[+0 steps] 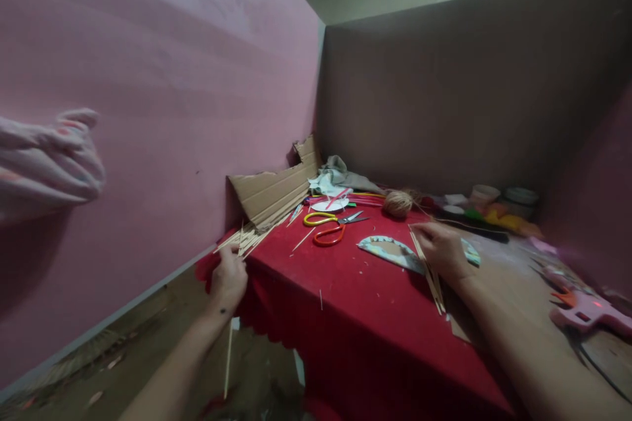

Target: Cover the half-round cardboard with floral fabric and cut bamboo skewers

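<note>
My left hand (231,276) is at the table's left edge, its fingers closed at the near end of a pile of thin wooden sticks (257,237); one long stick (228,358) hangs down below the hand. On the right, my right hand (439,247) is closed around a few wooden sticks (432,283) that point toward the front edge. Partly behind these sticks lies a curved piece wrapped in patterned light-blue material (388,251). Scissors with yellow and red handles (330,229) lie open between the hands.
Red cloth (316,270) covers the table. Cardboard (276,194) leans on the pink wall. Further back are crumpled fabric (338,177), a white disc (330,205) and a twine ball (399,202). A pink glue gun (592,311) and tubs (484,195) are at right.
</note>
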The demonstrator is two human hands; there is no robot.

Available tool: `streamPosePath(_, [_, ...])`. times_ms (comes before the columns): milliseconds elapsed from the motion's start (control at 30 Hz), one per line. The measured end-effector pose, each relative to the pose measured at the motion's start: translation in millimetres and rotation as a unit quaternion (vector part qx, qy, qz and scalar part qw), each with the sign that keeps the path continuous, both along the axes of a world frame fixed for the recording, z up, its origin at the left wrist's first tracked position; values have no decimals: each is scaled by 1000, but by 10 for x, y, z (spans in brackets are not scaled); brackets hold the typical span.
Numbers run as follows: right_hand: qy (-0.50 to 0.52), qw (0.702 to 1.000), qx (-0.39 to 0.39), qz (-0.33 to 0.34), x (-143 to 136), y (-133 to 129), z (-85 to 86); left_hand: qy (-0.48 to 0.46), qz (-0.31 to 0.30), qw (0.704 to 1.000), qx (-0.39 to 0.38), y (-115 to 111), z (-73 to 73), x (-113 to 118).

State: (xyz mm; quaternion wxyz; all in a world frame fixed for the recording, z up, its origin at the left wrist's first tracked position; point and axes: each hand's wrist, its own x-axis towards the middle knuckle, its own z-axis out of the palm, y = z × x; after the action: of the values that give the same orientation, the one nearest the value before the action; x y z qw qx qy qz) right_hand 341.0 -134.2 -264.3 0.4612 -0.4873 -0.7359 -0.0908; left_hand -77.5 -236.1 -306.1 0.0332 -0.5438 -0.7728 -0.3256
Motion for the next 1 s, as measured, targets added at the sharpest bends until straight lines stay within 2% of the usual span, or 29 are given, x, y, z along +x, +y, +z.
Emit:
streamPosePath(133, [5, 1000, -7, -3, 27, -4, 7, -11, 15, 999, -27, -71, 16, -50])
streamPosePath(333, [16, 1000, -19, -10, 48, 3, 4, -14, -46, 997, -59, -386, 7, -395])
streamPosePath(433, [19, 999, -28, -9, 45, 3, -2, 20, -58, 994, -92, -362, 41, -396])
streamPosePath(600, [29, 999, -30, -10, 25, -27, 32, 61, 7, 992, -110, -59, 174, -194])
streamPosePath(700, [34, 999, -35, -8, 21, -42, 53, 63, 22, 991, -115, 34, 259, -173])
streamPosePath(833, [42, 998, -45, -11, 26, -35, 45, 48, 9, 991, -122, -74, 321, -260])
streamPosePath(1000, [50, 997, -56, -13, 32, -20, 35, 10, 71, 990, -125, -226, 279, -278])
